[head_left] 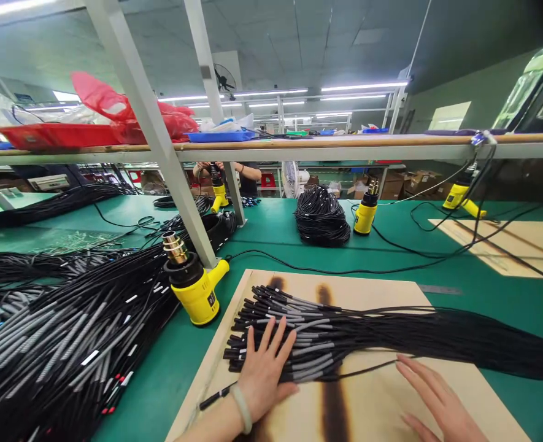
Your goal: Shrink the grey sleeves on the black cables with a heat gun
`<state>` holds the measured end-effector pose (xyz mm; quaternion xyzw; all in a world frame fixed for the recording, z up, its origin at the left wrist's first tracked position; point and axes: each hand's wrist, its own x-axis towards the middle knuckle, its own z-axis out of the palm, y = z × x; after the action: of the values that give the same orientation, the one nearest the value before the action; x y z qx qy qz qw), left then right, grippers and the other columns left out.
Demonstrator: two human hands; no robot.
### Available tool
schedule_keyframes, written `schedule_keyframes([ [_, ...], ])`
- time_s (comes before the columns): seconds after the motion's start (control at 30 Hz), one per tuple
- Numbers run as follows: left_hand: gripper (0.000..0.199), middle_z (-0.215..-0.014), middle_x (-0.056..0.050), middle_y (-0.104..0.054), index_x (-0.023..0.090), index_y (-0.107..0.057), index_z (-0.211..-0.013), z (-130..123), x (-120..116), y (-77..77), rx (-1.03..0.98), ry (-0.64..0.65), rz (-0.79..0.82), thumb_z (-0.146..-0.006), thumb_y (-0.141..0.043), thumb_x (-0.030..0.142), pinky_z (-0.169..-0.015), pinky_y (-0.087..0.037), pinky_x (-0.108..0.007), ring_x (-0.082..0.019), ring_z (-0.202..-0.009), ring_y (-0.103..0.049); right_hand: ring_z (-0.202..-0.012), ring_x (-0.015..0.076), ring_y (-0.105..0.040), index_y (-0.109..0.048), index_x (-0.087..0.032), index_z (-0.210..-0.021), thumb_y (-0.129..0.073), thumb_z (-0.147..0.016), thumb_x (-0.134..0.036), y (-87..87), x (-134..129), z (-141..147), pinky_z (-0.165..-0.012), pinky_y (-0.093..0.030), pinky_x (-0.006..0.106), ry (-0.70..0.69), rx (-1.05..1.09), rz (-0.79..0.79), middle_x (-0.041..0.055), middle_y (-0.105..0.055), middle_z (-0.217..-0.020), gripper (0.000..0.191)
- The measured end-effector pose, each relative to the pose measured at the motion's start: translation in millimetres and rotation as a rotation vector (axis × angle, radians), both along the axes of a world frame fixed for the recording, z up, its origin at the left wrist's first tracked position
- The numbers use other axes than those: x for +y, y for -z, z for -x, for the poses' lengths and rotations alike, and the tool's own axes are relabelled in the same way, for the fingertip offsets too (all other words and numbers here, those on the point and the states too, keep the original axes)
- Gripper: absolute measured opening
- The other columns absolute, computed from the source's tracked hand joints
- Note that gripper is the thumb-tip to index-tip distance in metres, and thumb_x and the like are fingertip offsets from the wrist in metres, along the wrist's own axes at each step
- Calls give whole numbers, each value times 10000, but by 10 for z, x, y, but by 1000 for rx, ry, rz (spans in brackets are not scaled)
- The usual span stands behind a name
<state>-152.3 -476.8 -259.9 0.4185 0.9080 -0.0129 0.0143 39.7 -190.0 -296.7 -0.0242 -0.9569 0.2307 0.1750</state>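
Observation:
A bundle of black cables (391, 331) with grey sleeves lies fanned out on a scorched wooden board (372, 399). My left hand (264, 371), a pale bangle at its wrist, rests on the sleeved ends with its fingers spread. One cable (367, 369) lies apart along the near side of the bundle, its black end (213, 399) sticking out past my left wrist. By this cable, my right hand (437, 396) has its fingers stretched out and apart; the fingertips reach the cable, but I cannot tell whether they touch it.
A yellow heat gun (197, 294) stands nozzle-up left of the board, beside a shelf post (161, 135). Large cable piles (69, 344) cover the left side. Farther back are a coiled cable heap (321, 216), another heat gun (365, 212) and a person's arms (248, 172).

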Motion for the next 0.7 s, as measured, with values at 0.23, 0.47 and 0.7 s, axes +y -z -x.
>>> schedule_keyframes([
  [0.23,794,-1454,-90,-303,328,-278,-1386,611,145,6,150,47,-27,-703,-619,545,-1007,-90,-689,-389,-1309,-260,-1271,290,-332,-354,-215,-1359,-467,-841,-437,355,122,877,-945,-311,521,44,1,-429,105,-337,-1416,575],
  [0.47,777,-1426,-96,-356,319,-294,-1378,1096,454,-209,85,78,29,-707,-628,524,-998,-157,-678,-349,-1285,-325,-1271,266,-312,-269,-193,-1381,-470,-849,-482,268,323,1156,-964,-270,470,70,6,-344,123,-315,-1422,638],
  [0.7,977,-1487,-154,-149,202,-220,-1414,931,333,-136,138,114,4,-617,-677,536,-985,-97,-704,-379,-1349,-163,-1080,254,-453,-389,-137,-1246,-597,-802,-426,233,480,774,-890,-328,407,138,30,-274,126,-520,-1186,569],
])
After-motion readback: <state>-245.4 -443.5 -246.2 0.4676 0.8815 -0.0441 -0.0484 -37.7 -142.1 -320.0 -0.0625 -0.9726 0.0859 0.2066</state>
